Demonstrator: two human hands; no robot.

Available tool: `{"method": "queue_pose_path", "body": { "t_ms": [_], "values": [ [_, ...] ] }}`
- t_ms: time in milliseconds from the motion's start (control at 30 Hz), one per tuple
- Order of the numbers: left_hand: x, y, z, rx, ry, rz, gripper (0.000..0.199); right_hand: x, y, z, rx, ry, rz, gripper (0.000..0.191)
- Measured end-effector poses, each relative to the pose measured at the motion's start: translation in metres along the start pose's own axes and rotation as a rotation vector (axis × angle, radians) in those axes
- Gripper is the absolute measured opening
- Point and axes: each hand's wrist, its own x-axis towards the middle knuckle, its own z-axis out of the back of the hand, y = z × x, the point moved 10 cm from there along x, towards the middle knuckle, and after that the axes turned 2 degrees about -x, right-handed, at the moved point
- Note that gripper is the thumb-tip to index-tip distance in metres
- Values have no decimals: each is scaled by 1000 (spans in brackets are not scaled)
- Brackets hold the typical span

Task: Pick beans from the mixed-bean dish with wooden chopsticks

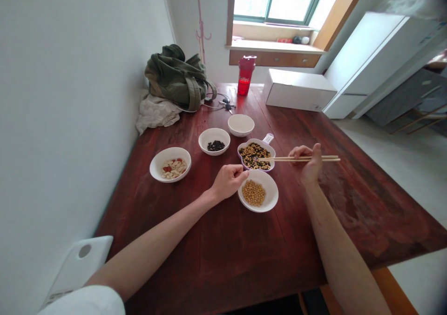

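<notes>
My right hand (pixel 308 164) is closed on a pair of chopsticks (pixel 282 159). Their tips reach into a purple-rimmed, flower-shaped dish with a short handle (pixel 268 138), which holds mixed yellow and black beans (pixel 253 154). My left hand (pixel 227 182) has its fingers curled, with the thumb on the rim of a white bowl (pixel 274 197) of yellow soybeans (pixel 253 193), just in front of the dish. Farther back are a white bowl (pixel 205 146) with black beans (pixel 215 145) and a white bowl (pixel 240 124) with nothing visible inside.
Another white bowl (pixel 156 168) at left holds pale slices and reddish pieces. Along the back of the wooden table (pixel 216 259) are a green bag (pixel 174 77), a white cloth (pixel 157 115), keys (pixel 227 105), a red shaker bottle (pixel 246 75) and a white box (pixel 298 89). A wall runs along the left.
</notes>
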Motion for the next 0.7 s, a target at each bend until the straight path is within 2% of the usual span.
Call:
{"method": "queue_pose_path", "body": {
  "t_ms": [67,233,500,700],
  "values": [
    [0,-1,0,1,-2,-1,48,-1,-2,7,-142,-56,29,74],
    [0,-2,1,-2,-6,0,48,-7,-4,4,-342,-26,76,77],
    [0,-1,0,-4,-5,9,48,-10,-9,-9,-363,37,65,72],
    [0,-1,0,-4,0,6,48,-9,-2,-2,-314,-27,91,74]
  ]
}}
